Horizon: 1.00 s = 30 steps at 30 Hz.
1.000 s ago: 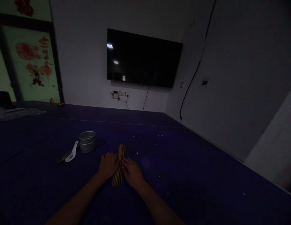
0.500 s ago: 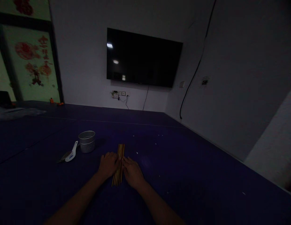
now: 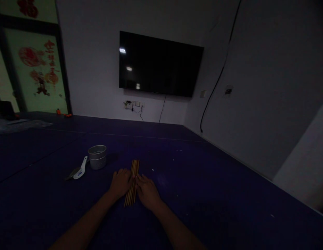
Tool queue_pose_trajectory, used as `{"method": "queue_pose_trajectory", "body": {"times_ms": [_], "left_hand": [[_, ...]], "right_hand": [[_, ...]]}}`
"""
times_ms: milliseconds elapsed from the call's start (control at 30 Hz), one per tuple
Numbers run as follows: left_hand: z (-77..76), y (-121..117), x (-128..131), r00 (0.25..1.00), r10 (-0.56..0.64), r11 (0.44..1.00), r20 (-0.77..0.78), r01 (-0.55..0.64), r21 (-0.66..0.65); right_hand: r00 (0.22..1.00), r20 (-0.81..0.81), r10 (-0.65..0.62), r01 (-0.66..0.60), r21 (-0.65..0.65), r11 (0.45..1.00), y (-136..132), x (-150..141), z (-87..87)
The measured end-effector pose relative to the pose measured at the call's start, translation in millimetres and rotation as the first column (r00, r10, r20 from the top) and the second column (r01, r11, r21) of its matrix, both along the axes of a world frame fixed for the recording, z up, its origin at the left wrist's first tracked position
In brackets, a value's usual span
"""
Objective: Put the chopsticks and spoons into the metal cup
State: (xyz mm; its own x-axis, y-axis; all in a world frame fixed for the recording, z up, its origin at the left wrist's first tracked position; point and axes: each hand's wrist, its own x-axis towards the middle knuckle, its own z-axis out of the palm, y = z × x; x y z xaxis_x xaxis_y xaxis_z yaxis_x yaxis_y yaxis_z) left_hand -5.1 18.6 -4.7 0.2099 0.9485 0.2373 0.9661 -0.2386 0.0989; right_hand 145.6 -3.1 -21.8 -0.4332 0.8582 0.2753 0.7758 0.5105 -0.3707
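Several wooden chopsticks (image 3: 130, 197) lie side by side in a narrow bundle on the dark purple surface, pointing away from me. My left hand (image 3: 121, 183) presses in from the left, its fingers bent and its thumb on the sticks. From the right, my right hand (image 3: 148, 191) closes on the same bundle, fingers together and fingertips at its middle. The hands nearly meet over the chopsticks and hide part of them. Left of my hands stands a round metal tin (image 3: 97, 158). Beside it a white spoon (image 3: 81, 169) with a blue mark rests against a darker utensil (image 3: 72, 174).
Small white scraps (image 3: 152, 170) are scattered on the purple surface (image 3: 216, 194). Clear plastic sheeting (image 3: 33, 124) lies at the far left. Small orange objects (image 3: 67, 115) sit by the door. Behind are a wall-mounted television (image 3: 161, 66) and a hanging black cable (image 3: 216, 81).
The whole view has shifted very slightly. Both hands stay on the chopsticks in nearly the same place, and the tin and spoon have not moved.
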Motion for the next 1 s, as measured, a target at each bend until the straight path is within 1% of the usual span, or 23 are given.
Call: {"method": "queue_pose_trajectory", "body": {"times_ms": [267,600,1000], "left_hand": [[4.3,-1.8,-0.2,1.0,-0.012,1.0,0.015,0.012,-0.017],[0.8,-0.9,-0.4,1.0,0.013,1.0,0.011,-0.013,0.008],[5.8,-2.5,0.0,1.0,0.016,1.0,0.005,-0.016,-0.005]], "right_hand": [[1.0,-0.005,0.011,-0.011,0.003,1.0,0.8,0.3,-0.8],[1.0,0.021,0.008,-0.008,-0.014,1.0,-2.2,-0.7,4.3],[1.0,0.003,0.004,-0.004,0.015,1.0,-0.8,-1.1,0.9]]}}
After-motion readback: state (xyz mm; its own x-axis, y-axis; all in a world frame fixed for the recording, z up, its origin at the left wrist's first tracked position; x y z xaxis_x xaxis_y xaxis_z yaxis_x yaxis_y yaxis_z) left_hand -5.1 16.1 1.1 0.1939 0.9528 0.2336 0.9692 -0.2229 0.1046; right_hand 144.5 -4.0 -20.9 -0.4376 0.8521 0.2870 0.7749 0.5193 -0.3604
